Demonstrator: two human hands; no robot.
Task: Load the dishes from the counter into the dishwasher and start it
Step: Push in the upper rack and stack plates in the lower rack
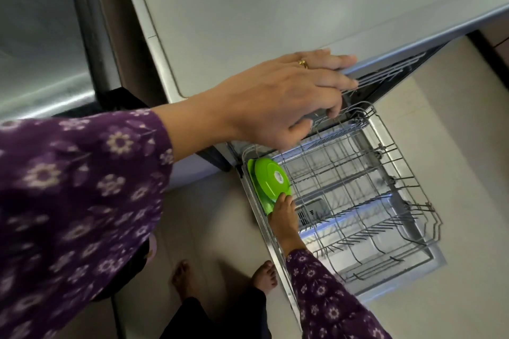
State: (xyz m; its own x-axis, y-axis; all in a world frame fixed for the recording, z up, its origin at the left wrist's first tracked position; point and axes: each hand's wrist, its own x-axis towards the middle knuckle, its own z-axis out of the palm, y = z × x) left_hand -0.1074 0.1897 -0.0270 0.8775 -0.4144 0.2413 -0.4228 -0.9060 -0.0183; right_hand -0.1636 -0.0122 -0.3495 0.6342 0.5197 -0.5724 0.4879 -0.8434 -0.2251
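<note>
Two bright green plates stand on edge at the near-left corner of the dishwasher's pulled-out lower rack. My right hand reaches down and grips their lower edge, with the fingertips hidden behind the plates. My left hand lies palm down across the edge of the grey counter and the front of the upper rack. Its fingers are mostly straight, and the index fingertip and thumb touch the rack's front wire.
The open dishwasher door lies flat under the lower rack, whose other slots hold nothing. A steel-fronted appliance stands to the left. Beige floor tiles surround the door, and my bare feet are beside its near edge.
</note>
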